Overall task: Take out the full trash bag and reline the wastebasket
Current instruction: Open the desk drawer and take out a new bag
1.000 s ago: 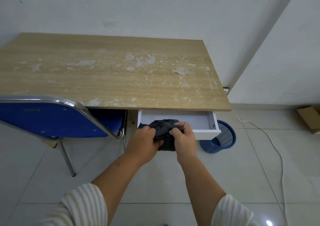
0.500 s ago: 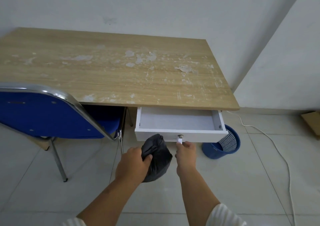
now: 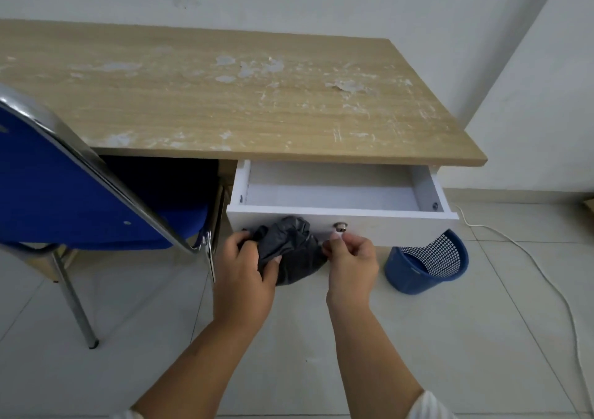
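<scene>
Head view: left hand (image 3: pixel 244 271) grips a wadded dark grey trash bag (image 3: pixel 289 248), fingers curled round it, held in front of the open white drawer (image 3: pixel 369 222) under the bench (image 3: pixel 225 103). Right hand (image 3: pixel 352 261) has its fingers curled just below the drawer knob (image 3: pixel 340 226); can't tell if it pinches anything. Blue mesh wastebasket (image 3: pixel 427 267) sits on the floor to the right, looks unlined. Bag is probably light, thin, limp and a bit slick. Best taken by the open hem with both hands and shaken out.

Scuffed wooden desk (image 3: pixel 225 103), white drawer (image 3: pixel 321 210) pulled open; blue chair (image 3: pixel 64 193) beside; white cable (image 3: pixel 482 226) on floor.
</scene>
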Action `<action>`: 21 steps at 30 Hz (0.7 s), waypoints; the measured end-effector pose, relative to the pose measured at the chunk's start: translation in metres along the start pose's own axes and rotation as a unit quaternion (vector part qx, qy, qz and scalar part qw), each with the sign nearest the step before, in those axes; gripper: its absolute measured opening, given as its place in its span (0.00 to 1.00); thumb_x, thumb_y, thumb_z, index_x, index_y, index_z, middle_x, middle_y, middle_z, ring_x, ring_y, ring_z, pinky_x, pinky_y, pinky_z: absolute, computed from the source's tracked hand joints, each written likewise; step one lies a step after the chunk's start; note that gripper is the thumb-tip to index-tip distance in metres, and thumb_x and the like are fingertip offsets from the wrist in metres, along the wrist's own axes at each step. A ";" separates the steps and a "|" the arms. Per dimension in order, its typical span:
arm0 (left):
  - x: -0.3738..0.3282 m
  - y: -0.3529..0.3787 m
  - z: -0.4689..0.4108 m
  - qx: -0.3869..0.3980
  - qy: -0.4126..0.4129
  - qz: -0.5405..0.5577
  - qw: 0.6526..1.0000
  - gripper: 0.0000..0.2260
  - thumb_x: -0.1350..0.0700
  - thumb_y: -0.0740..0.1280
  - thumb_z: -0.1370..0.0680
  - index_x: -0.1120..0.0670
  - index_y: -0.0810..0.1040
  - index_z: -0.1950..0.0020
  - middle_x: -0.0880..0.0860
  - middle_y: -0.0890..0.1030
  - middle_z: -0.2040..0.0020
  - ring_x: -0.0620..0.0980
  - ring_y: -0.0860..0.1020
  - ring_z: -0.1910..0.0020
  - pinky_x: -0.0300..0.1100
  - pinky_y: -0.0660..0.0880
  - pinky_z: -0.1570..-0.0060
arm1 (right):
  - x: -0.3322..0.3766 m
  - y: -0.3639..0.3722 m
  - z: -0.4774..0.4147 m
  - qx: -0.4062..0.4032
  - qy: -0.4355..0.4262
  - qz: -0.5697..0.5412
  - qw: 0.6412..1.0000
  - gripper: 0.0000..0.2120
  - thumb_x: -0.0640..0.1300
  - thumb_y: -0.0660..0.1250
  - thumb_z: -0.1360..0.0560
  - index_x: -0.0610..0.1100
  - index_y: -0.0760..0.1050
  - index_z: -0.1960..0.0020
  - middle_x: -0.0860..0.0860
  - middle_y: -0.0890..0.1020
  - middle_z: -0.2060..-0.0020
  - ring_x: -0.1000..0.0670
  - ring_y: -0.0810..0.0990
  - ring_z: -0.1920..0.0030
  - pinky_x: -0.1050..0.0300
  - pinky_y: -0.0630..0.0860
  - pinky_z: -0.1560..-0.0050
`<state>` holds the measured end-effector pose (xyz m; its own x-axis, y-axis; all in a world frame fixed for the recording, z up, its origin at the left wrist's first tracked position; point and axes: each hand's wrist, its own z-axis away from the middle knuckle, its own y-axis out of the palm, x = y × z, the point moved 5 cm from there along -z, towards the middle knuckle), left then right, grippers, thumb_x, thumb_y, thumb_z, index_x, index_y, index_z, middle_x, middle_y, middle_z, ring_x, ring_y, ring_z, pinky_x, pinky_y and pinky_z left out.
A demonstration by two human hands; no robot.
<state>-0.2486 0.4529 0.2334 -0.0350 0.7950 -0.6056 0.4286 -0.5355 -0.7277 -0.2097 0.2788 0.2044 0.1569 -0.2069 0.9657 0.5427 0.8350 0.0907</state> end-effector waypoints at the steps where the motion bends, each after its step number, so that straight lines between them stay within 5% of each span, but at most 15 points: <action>1: 0.001 0.003 -0.003 -0.002 0.003 0.003 1.000 0.11 0.54 0.71 0.26 0.60 0.77 0.50 0.56 0.72 0.38 0.56 0.73 0.41 0.46 0.76 0.49 | 0.000 0.002 0.000 -0.001 -0.004 -0.014 1.000 0.04 0.42 0.70 0.26 0.47 0.76 0.56 0.47 0.83 0.58 0.48 0.84 0.56 0.57 0.80 0.53; 7: 0.001 0.015 -0.020 -0.018 0.030 0.005 0.999 0.09 0.57 0.73 0.28 0.61 0.78 0.53 0.59 0.73 0.41 0.58 0.74 0.43 0.42 0.71 0.46 | 0.002 0.010 -0.003 -0.022 -0.015 -0.067 0.997 0.04 0.39 0.71 0.27 0.46 0.77 0.59 0.48 0.82 0.62 0.52 0.81 0.61 0.68 0.77 0.63; 16: -0.002 0.032 -0.039 -0.017 0.061 0.007 0.998 0.09 0.57 0.73 0.29 0.61 0.78 0.53 0.59 0.74 0.39 0.60 0.72 0.39 0.50 0.72 0.40 | 0.008 0.028 -0.026 -0.031 -0.026 -0.066 0.997 0.04 0.42 0.72 0.28 0.48 0.78 0.60 0.48 0.83 0.60 0.47 0.83 0.55 0.53 0.81 0.52; 21: -0.002 0.039 -0.058 -0.007 0.069 -0.011 0.998 0.10 0.57 0.72 0.28 0.62 0.77 0.52 0.61 0.72 0.35 0.61 0.70 0.35 0.51 0.71 0.39 | 0.021 0.043 -0.046 -0.011 -0.024 -0.068 0.997 0.04 0.42 0.72 0.27 0.47 0.77 0.59 0.47 0.83 0.60 0.52 0.84 0.62 0.57 0.81 0.56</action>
<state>-0.1793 0.4467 0.2251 0.0805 0.8385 -0.5389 0.4424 -0.5145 -0.7345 -0.1451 0.2867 0.2169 0.0413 -0.2933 0.9551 0.5744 0.7892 0.2175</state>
